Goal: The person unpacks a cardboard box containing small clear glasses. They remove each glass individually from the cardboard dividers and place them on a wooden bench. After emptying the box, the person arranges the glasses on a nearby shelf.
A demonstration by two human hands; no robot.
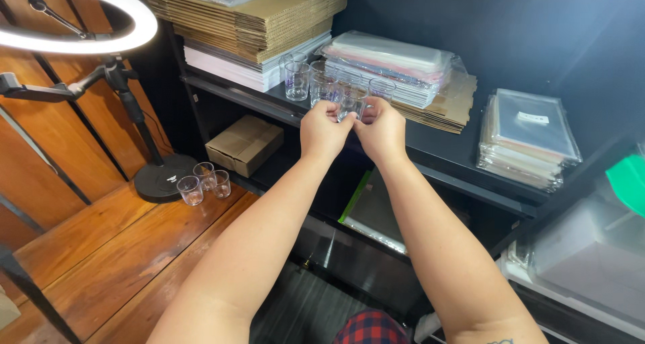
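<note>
Shelf: black shelf (443,149) holds flat cardboard (255,15), bagged packs (393,65) and clear cups (297,80).
Hands: left hand (324,130) and right hand (381,130) are both closed on one small clear cup (351,105), just above the shelf.
Floor: three more cups (201,181) sit by the ring light stand (161,179).
Tip: a soft, even hold likely keeps the cup from slipping.

Left hand (324,130) and right hand (383,130) together grip a clear cup (350,105); more cups (297,80) on the black shelf (437,149).
</note>
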